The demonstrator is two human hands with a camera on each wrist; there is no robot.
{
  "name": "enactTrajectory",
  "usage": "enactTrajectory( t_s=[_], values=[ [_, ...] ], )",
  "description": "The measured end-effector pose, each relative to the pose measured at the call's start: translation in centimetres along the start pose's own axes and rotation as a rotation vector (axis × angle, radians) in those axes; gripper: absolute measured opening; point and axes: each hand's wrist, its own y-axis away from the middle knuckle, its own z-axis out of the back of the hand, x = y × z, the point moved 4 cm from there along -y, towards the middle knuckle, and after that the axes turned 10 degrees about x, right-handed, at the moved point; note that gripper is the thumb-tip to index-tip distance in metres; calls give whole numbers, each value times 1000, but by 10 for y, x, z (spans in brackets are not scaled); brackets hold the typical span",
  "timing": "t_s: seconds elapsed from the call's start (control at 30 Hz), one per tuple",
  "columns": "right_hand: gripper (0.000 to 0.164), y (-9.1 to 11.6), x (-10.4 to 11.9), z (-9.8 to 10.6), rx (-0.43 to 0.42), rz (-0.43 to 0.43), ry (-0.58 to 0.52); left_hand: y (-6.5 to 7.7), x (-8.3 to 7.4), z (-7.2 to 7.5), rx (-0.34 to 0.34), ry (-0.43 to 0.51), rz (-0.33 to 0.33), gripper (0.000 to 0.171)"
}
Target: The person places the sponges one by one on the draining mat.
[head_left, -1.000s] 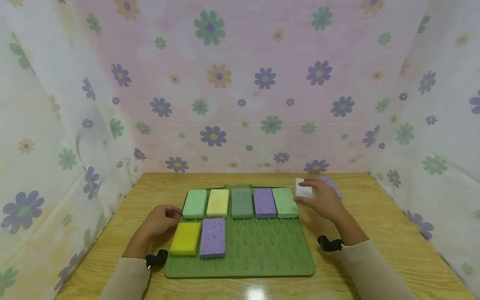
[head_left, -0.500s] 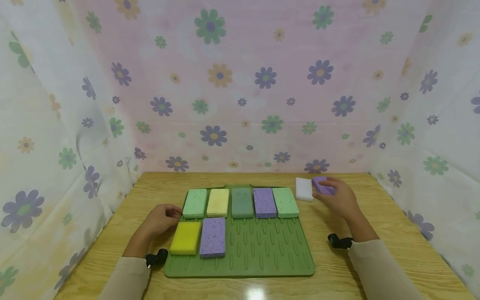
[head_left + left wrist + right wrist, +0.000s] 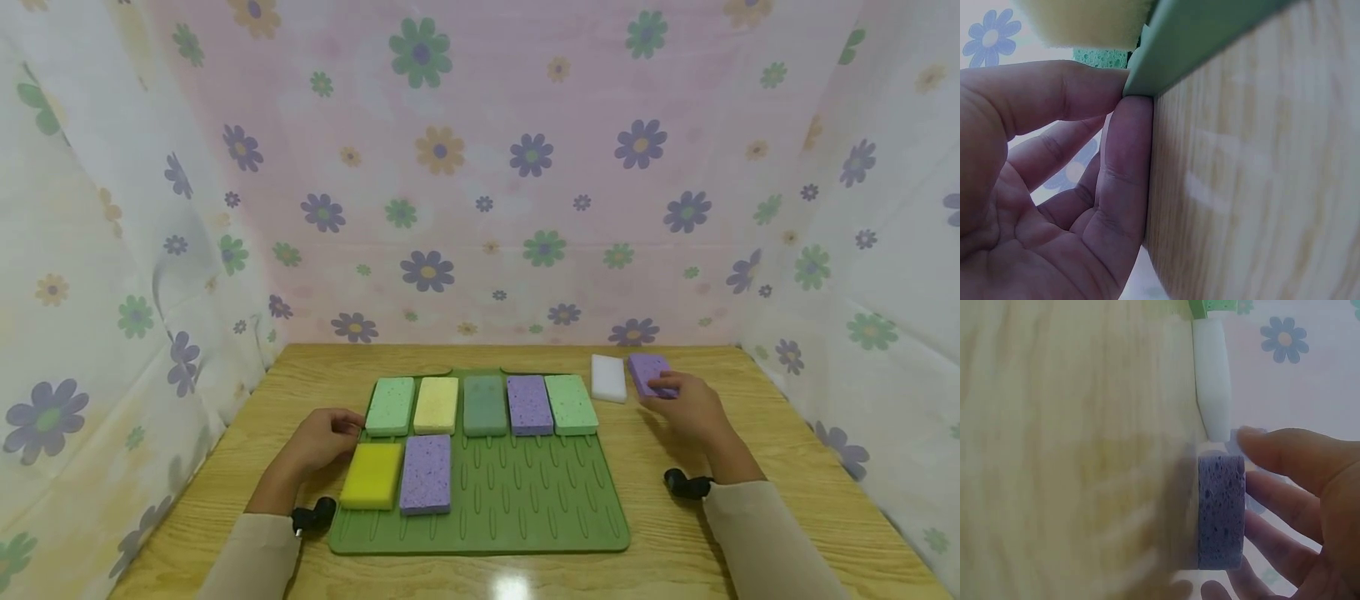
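Note:
A green ridged mat [image 3: 540, 508] carries several sponges in two rows. At its left edge is my left hand [image 3: 322, 437]; in the left wrist view the thumb and a finger [image 3: 1125, 137] pinch the mat's rim [image 3: 1185, 40], the finger lying along the table. Beyond the mat's right end, a purple sponge [image 3: 647, 371] lies flat on the wood beside a white sponge [image 3: 608, 379]. My right hand [image 3: 693, 408] is over the purple sponge's near right part. Its fingers extend loosely over the sponge, and its thumb [image 3: 1272, 447] stands off it in the right wrist view.
The back row holds a light green sponge [image 3: 390, 407], a pale yellow one [image 3: 436, 407], a grey-green one [image 3: 485, 406], a purple one [image 3: 529, 405] and another light green one [image 3: 572, 405]. In front lie a yellow sponge [image 3: 371, 477] and a purple one [image 3: 426, 475]. Floral cloth [image 3: 480, 167] encloses the table.
My right hand has left the white sponge and moved right to the purple one, which has shifted and straightened beside it. The left hand has stayed at the mat's edge.

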Motion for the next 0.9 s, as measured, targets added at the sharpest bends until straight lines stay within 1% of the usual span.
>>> enactTrajectory(
  t_s=[0.2,0.37,0.53,0.63,0.7,0.73,0.9],
  values=[
    [49,2,-2,2,-1,-15,93,-1,3,-2,-4,0,14,31],
    [40,9,2,3,15,-37,144,-1,5,-2,-13,-8,22,31],
    [29,20,9,4,23,-14,191,-1,4,-2,-13,-8,13,32],
    [26,26,10,5,21,8,208,-1,4,-2,-10,-8,13,32],
    [30,29,8,6,22,22,195,-1,4,-1,-11,-14,16,32],
    [35,30,6,6,23,29,183,-1,3,-1,-12,-18,17,32],
    [68,34,-3,9,47,54,99,0,0,1,-13,-38,9,32]
  ],
)
